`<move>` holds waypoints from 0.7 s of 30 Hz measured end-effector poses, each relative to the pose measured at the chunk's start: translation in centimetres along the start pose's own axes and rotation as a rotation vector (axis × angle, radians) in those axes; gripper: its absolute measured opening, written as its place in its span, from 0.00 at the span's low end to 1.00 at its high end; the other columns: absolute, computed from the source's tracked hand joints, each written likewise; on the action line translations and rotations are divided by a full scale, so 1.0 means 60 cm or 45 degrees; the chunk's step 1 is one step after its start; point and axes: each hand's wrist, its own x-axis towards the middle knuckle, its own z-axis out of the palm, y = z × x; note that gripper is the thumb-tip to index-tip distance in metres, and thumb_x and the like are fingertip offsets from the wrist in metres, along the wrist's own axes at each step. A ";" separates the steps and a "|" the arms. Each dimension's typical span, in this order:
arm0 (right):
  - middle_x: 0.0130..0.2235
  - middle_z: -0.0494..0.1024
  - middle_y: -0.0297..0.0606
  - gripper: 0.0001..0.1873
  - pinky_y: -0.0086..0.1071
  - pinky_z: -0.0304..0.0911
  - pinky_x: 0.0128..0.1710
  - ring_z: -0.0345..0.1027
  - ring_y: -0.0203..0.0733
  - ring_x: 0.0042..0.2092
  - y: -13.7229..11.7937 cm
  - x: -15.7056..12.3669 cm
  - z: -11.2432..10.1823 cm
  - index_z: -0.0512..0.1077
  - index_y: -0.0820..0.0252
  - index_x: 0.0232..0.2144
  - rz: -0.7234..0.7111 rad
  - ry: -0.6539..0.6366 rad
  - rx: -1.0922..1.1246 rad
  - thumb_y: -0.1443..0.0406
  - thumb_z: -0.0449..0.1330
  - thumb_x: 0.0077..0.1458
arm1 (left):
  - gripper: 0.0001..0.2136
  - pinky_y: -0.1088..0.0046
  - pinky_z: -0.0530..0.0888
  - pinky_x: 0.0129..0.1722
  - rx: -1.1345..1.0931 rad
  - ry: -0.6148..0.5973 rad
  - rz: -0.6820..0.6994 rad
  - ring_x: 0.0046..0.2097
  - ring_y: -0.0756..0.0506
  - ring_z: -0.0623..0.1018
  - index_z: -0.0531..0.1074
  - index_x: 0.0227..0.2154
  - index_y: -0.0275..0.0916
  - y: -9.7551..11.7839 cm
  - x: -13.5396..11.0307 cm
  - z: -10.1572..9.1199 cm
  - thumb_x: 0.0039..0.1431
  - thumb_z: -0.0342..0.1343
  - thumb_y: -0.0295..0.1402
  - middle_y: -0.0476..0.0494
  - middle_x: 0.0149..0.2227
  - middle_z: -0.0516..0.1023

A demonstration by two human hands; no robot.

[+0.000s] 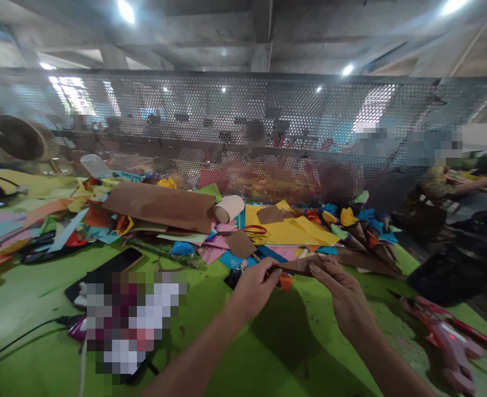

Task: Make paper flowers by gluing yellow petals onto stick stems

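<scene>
Both my hands are raised over a green table and pinch a folded piece of brown paper between them. My left hand grips its left end with thumb and fingers closed. My right hand holds the right side, fingers curled on the paper. A small orange scrap shows just under the brown paper between the hands.
A heap of coloured paper sheets, a large brown sheet, a tape roll, red-handled scissors and paper cones lie behind. A phone lies left, a pink glue gun right. A perforated metal screen backs the table.
</scene>
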 end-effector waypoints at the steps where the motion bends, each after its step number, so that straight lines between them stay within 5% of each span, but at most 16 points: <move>1: 0.38 0.77 0.38 0.10 0.40 0.62 0.46 0.66 0.50 0.43 -0.002 0.000 -0.001 0.81 0.52 0.28 -0.006 -0.006 -0.006 0.54 0.67 0.46 | 0.10 0.74 0.62 0.34 0.043 -0.003 0.016 0.34 0.48 0.70 0.71 0.34 0.39 0.001 -0.001 -0.002 0.65 0.47 0.36 0.49 0.31 0.73; 7: 0.37 0.78 0.40 0.12 0.41 0.63 0.48 0.68 0.51 0.45 -0.007 -0.002 -0.001 0.80 0.54 0.27 -0.010 -0.072 -0.038 0.53 0.65 0.49 | 0.11 0.73 0.60 0.32 0.086 -0.002 -0.019 0.32 0.48 0.69 0.69 0.27 0.38 0.003 0.000 -0.004 0.63 0.47 0.34 0.49 0.27 0.71; 15: 0.45 0.74 0.43 0.14 0.48 0.58 0.53 0.65 0.56 0.51 0.027 0.007 -0.006 0.81 0.54 0.30 -0.099 0.060 -0.199 0.52 0.66 0.49 | 0.09 0.72 0.61 0.34 -0.023 -0.035 -0.146 0.32 0.48 0.70 0.69 0.26 0.38 0.003 0.003 0.003 0.60 0.48 0.32 0.50 0.27 0.71; 21: 0.48 0.71 0.43 0.12 0.44 0.62 0.52 0.65 0.52 0.52 0.018 0.005 -0.010 0.79 0.54 0.34 -0.130 0.071 -0.182 0.54 0.63 0.52 | 0.08 0.73 0.64 0.35 -0.359 -0.246 -0.271 0.33 0.49 0.70 0.70 0.32 0.37 0.011 0.004 -0.008 0.59 0.50 0.35 0.47 0.31 0.74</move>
